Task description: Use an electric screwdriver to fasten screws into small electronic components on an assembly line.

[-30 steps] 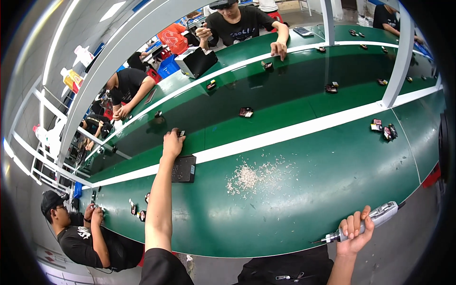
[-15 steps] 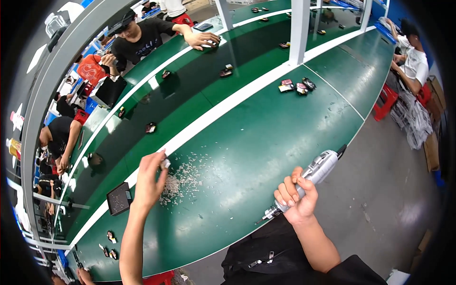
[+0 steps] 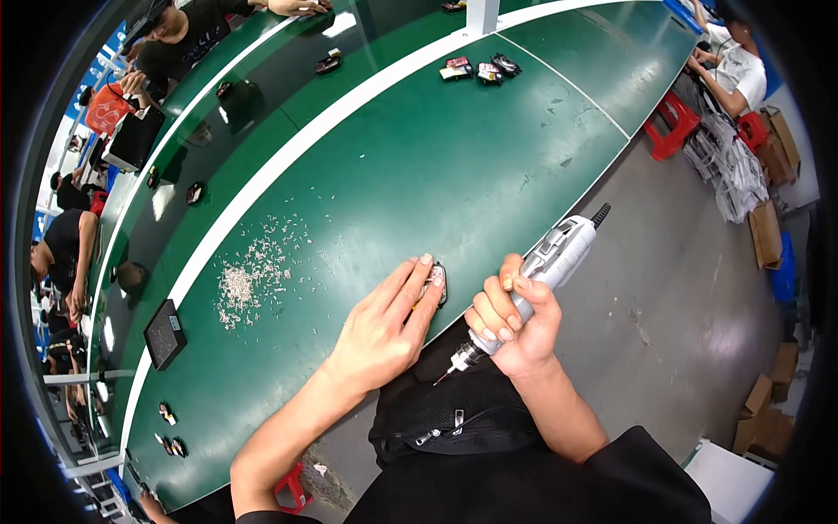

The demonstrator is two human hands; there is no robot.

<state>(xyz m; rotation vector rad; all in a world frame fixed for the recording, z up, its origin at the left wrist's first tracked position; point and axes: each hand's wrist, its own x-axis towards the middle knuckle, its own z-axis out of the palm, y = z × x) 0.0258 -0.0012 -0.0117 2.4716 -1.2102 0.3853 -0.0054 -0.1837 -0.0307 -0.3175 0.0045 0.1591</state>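
Observation:
My right hand [image 3: 519,327] is wrapped around a grey electric screwdriver [image 3: 561,253], whose bit points down and left, past the table edge above a black bag or cloth with zips [image 3: 458,424]. A cord leaves its upper end. Near the table's front edge, my left hand [image 3: 380,332] lies with its fingers over a small dark-rimmed device [image 3: 443,284]. The fingers hide most of that device. Farther left on the green table [image 3: 393,175], tiny pale pieces [image 3: 237,286] form a pile with others scattered around it.
A shallow black tray [image 3: 164,334] stands left of the pile. Several small devices [image 3: 489,72] lie at the far side, more [image 3: 170,444] at the near left. Other small devices sit on the dark belt [image 3: 271,131], with co-workers beyond. Red stools [image 3: 670,127] stand right.
My left hand has come from beside the pale pieces to the table's front edge, onto the small device. My right hand still holds the screwdriver. The view has shifted.

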